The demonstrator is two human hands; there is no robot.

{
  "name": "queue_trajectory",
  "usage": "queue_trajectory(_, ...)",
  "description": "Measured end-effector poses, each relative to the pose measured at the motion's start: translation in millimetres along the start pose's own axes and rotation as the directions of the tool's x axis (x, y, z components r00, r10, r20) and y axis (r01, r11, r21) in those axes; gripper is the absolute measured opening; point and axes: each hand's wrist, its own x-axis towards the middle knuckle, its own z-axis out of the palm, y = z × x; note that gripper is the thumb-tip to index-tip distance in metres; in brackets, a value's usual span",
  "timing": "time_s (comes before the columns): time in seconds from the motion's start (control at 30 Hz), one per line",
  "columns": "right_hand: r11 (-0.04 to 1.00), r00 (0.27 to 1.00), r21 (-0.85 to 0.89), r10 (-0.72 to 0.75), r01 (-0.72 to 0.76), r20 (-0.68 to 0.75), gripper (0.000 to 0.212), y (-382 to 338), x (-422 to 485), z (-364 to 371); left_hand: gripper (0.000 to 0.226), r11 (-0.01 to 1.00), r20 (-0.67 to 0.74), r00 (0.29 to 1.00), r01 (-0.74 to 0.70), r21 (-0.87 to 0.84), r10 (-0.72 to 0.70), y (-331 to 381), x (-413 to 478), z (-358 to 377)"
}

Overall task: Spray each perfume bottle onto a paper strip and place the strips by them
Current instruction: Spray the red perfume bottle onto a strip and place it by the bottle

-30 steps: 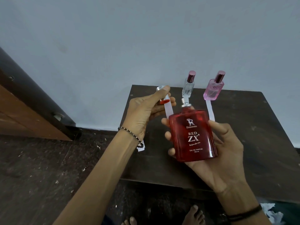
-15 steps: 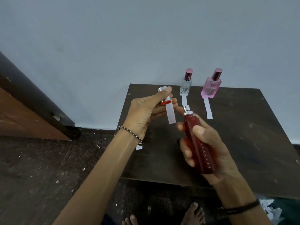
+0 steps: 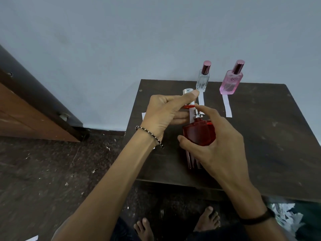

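Single head-worn wide-angle view, looking forward and steeply down. Both hands (image 3: 165, 115) (image 3: 217, 150) sit close, near frame centre, above the desk (image 3: 269, 136). The wall (image 3: 121, 40) fills the upper frame; floor (image 3: 43, 171) and bare feet (image 3: 206, 220) occupy the bottom.

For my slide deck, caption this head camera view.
Right hand poises a finger on the red perfume bottle, left hand holding its cap and a paper strip.

A plain home room: bare feet (image 3: 207, 219) on littered speckled floor (image 3: 52, 171), small dark table (image 3: 278, 145), wooden furniture (image 3: 26, 115).
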Motion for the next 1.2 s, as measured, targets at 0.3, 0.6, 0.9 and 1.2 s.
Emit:
queue_trajectory(0.3, 0.998, 0.999, -0.063, 0.012, -0.014, -0.031, 0.076, 2.8, -0.8, 0.4, 0.037, 1.0, 0.036, 0.999, 0.022, 0.016, -0.022, -2.4, 0.4, 0.1)
queue_trajectory(0.6, 0.995, 1.0, -0.101, -0.003, 0.001, -0.018, 0.079, 3.3, -0.6, 0.0, 0.038, 0.999, 0.045, 0.998, 0.045, -0.001, -0.045, -4.0, 1.6, -0.5)
queue_trajectory(0.9, 0.993, 0.999, -0.111, -0.035, 0.037, 0.022, 0.081, 3.1, -0.2, -4.1, 0.04, 0.996, 0.034, 0.998, 0.059, -0.07, -0.057, -2.6, 3.2, -1.5)
queue_trajectory(1.2, 0.898, 0.964, 0.368, 0.266, -0.242, -0.017, 0.086, 7.4, 0.0, -16.0, 0.038, 0.993, 0.035, 0.998, 0.048, -0.108, -0.044, -1.0, 8.5, -6.2)
